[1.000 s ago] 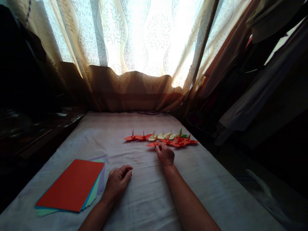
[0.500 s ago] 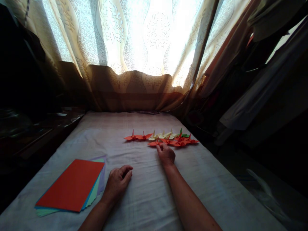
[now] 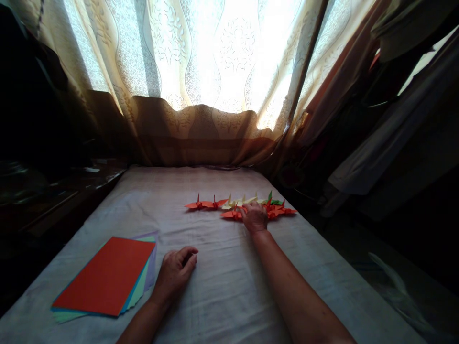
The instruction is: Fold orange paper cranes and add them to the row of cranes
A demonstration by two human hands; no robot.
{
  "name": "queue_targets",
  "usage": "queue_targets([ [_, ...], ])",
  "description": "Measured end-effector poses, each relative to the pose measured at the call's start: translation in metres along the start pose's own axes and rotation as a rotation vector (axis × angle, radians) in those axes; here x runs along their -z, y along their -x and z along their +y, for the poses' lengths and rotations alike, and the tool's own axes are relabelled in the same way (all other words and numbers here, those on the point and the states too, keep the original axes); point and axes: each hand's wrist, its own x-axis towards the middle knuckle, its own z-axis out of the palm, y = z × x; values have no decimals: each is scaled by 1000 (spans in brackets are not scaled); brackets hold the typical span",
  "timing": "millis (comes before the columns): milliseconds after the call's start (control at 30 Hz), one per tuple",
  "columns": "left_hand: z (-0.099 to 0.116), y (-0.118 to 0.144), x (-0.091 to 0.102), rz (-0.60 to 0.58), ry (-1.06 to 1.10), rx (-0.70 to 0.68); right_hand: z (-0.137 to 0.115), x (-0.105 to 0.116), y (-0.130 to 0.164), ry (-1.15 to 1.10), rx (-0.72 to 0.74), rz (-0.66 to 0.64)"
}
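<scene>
Right hand (image 3: 255,217) is reaching farther and rightward into the row of paper cranes (image 3: 240,208), now covering the middle red ones.

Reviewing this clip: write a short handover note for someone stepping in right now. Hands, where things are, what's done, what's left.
Right hand: stretched out, resting on the row of folded paper cranes; whether its grip has closed on one cannot be told.
Left hand: loosely curled, holding nothing, on the cloth-covered surface.
Stack of coloured paper sheets: near left, red sheet on top, untouched.
Done: a row of red, cream and green cranes is folded.
Left: the flat sheets remain unfolded.
</scene>
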Motion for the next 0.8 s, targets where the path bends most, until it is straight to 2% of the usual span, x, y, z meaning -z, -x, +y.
queue_targets([
  [167,0,0,0,7,-1,9,-5,2,-14,79,46,-65],
  [433,0,1,0,-3,2,19,-7,2,-17,135,79,-121],
  [800,3,0,2,-3,-5,8,0,8,-4,59,46,-75],
])
